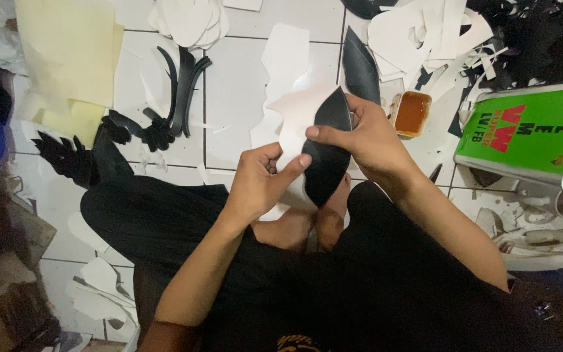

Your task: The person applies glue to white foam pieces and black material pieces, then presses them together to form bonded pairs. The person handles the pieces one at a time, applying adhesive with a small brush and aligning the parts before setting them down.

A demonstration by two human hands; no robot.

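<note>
A pointed black leather piece, backed by a white cut-out sheet, was gripped by the left hand and right hand above the white tiled floor.

Floor is white tile and pretty much buried in scraps. Big green tin can lies on its side at the right, with a small tub of amber glue just beside it. Pale yellow sheets sit top left, curved black strips near them, and white cutouts are piled along the top.
</note>
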